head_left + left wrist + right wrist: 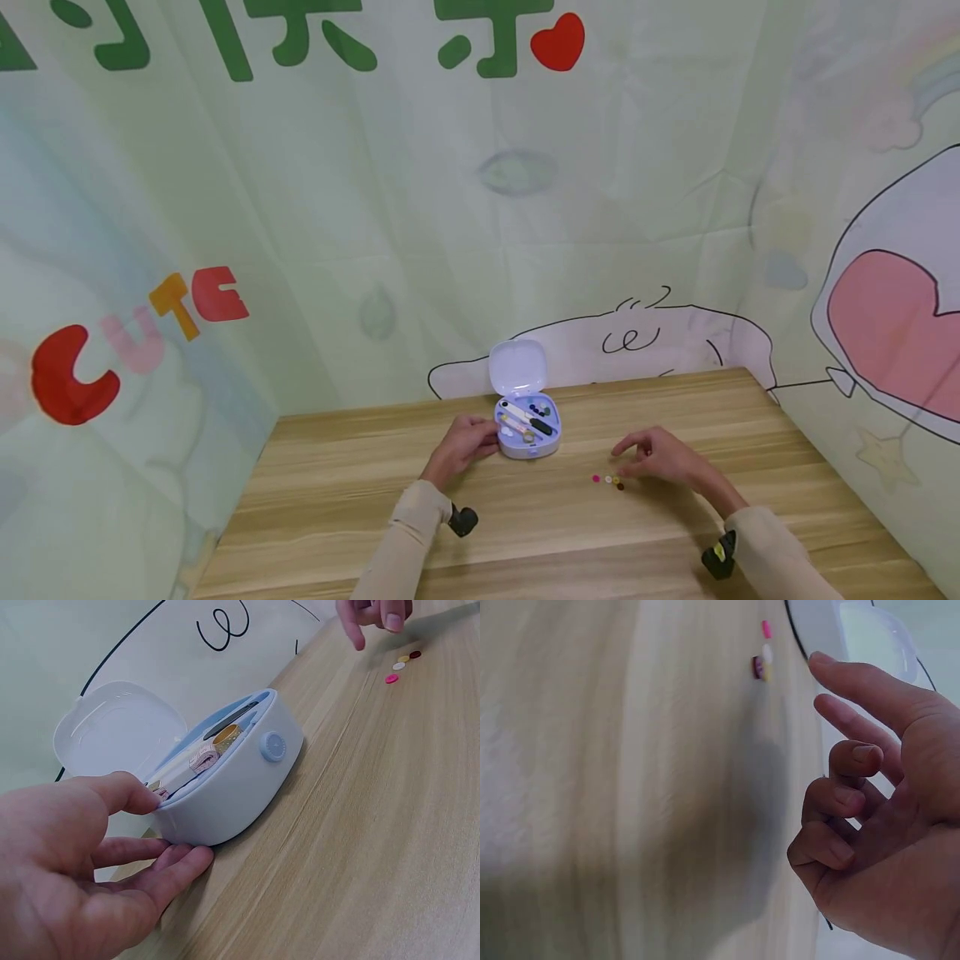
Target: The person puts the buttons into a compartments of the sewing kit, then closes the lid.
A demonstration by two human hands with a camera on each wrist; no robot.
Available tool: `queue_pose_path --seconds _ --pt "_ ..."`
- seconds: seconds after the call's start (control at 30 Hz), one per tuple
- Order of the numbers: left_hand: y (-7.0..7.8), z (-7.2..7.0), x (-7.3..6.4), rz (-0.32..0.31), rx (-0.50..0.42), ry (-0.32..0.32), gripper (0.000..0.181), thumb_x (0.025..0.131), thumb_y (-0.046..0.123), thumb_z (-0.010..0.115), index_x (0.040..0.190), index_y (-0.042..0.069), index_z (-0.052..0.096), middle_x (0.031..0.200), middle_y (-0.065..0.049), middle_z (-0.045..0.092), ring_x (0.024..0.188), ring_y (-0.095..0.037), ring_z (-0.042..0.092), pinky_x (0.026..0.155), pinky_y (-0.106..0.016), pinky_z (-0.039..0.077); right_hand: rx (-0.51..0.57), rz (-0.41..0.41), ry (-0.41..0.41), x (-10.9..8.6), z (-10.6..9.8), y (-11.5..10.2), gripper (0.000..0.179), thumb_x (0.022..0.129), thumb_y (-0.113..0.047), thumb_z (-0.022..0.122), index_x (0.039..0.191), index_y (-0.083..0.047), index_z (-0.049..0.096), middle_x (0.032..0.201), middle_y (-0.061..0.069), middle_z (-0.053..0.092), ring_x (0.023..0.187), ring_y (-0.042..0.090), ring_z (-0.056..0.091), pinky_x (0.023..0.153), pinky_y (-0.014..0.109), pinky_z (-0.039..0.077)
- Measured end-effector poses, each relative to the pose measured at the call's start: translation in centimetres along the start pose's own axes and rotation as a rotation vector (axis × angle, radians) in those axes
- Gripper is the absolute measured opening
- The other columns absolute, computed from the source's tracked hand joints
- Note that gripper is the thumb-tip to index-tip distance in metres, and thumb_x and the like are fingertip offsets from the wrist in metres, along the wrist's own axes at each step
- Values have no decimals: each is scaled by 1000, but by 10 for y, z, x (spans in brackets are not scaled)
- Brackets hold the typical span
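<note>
1. Left hand (462, 446): pinches box (528, 452) at its left side, thumb at rim, fingers low.
2. Box: lid (518, 367) raised; likely light, stiff plastic; grip side walls.
3. Buttons (608, 479): loose, right of box; probably light, hard, slippery; pinch edges.
4. Right hand (662, 456): right of box, near buttons; thumb and forefinger parted, holding nothing.

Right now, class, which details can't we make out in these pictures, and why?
Right hand: cut off by the top edge, left wrist view.
Buttons: blurred, so their holes can't be counted, right wrist view.
Dark items in the box: too small to identify, head view.
Green lettering: cut off by the top edge, head view.
</note>
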State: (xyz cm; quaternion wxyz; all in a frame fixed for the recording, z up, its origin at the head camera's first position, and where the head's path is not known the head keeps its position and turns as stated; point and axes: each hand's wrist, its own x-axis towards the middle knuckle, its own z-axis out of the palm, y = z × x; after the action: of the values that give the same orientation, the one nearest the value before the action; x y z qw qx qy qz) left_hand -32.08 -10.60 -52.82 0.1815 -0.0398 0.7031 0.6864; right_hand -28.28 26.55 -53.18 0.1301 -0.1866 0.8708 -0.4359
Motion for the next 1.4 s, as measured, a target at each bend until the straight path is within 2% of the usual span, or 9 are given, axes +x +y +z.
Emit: queue_pose_path --seconds 0.33,0.6,1.1,1.4 --pt "0 0 0 6 -9 9 32 103 4 59 128 -17 60 107 -19 70 90 -19 66 92 -39 60 -73 -55 -21 -5 10 6 20 84 -19 87 102 -13 81 74 -5 59 65 8 47 54 20 36" --pt "0 0 1 7 -7 11 32 103 4 58 128 -17 60 107 -19 70 91 -18 66 92 -39 60 -110 -73 34 -4 16 8 11 84 -18 86 94 -16 82 80 -9 67 68 7 49 57 21 39" --pt "1 0 -1 6 8 12 34 104 6 59 129 -16 59 112 -21 70 94 -20 67 94 -41 59 -124 -89 59 -2 21 3 10 81 -11 87 81 -13 77 71 -11 61 66 4 48 57 21 39" --pt "0 1 -2 4 3 7 32 103 6 59 127 -16 60 110 -20 70 92 -19 66 94 -41 59 -102 -87 28 -2 21 1 9 79 -8 83 78 -11 75 67 -11 58 63 4 48 56 20 37"
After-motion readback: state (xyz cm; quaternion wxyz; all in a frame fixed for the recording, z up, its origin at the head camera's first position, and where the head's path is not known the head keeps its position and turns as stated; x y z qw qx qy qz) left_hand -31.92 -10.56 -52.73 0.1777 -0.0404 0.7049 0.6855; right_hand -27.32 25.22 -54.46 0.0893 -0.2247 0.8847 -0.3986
